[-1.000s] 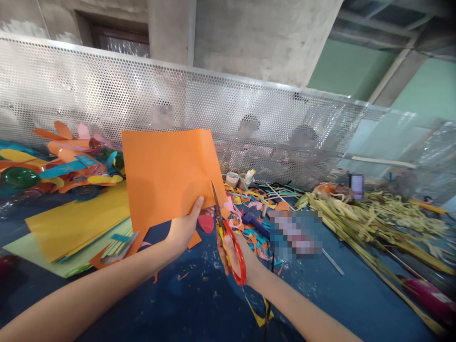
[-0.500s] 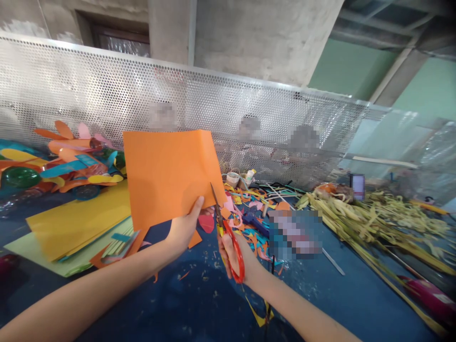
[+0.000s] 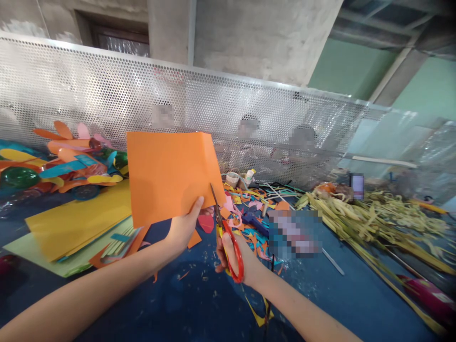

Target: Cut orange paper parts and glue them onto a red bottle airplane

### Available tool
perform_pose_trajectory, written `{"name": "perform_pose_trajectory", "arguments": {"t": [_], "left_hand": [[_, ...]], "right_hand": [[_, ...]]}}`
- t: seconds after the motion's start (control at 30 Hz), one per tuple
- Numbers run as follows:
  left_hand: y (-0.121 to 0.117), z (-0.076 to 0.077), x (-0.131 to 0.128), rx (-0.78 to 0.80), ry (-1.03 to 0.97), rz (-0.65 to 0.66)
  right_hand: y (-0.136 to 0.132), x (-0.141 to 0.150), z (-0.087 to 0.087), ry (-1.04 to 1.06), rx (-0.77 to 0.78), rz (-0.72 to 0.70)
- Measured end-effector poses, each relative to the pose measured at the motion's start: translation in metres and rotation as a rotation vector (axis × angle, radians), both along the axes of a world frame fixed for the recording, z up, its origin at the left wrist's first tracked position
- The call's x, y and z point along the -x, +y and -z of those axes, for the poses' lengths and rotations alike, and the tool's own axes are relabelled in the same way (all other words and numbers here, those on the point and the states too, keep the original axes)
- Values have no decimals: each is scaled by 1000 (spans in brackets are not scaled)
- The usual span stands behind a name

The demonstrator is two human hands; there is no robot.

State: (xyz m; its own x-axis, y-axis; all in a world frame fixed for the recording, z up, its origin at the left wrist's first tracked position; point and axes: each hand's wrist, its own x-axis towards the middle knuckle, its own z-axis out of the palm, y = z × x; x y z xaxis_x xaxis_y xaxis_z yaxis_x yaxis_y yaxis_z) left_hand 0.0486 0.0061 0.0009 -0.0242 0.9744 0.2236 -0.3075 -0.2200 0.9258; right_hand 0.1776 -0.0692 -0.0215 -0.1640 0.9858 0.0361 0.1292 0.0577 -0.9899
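An orange sheet of paper (image 3: 164, 175) is held up in front of me, with a crease running down near its right side. My left hand (image 3: 185, 225) pinches its lower edge, thumb on the near face and fingers behind. My right hand (image 3: 237, 256) grips scissors (image 3: 228, 237) by red and yellow handles, fingers through the loops. The scissor blades point up and lie at the paper's lower right, right beside my left thumb. One blade shows in front of the sheet; the other seems hidden behind it.
Yellow and green sheets (image 3: 78, 223) lie stacked at the left, below colourful paper-and-bottle models (image 3: 78, 161). Paper scraps (image 3: 249, 213) and a blue glue gun (image 3: 254, 223) are beyond my right hand. Long dried leaves (image 3: 342, 223) spread at the right. A perforated metal panel (image 3: 213, 104) stands behind.
The left edge of the orange paper has shifted slightly to the right. The fingers of my right hand have spread a little at the scissor handles; both hands otherwise stay in place.
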Motion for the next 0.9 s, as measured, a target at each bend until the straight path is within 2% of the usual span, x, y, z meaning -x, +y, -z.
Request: {"name": "perform_pose_trajectory", "arguments": {"t": [0.17,0.3,0.47,0.67,0.9], "left_hand": [[-2,4,-1,15,15,-60],[-6,8,-2,15,67,-23],[-12,9,-2,22,90,0],[-19,8,-4,51,96,-8],[-24,2,-4,51,111,66]], "right_hand": [[-3,-5,-13,-83,-52,-19],[-6,-7,-27,-121,-71,-15],[-8,-7,-35,-180,-109,6],[-7,-7,-34,-144,-148,33],[-6,-4,-25,-59,-100,75]]}}
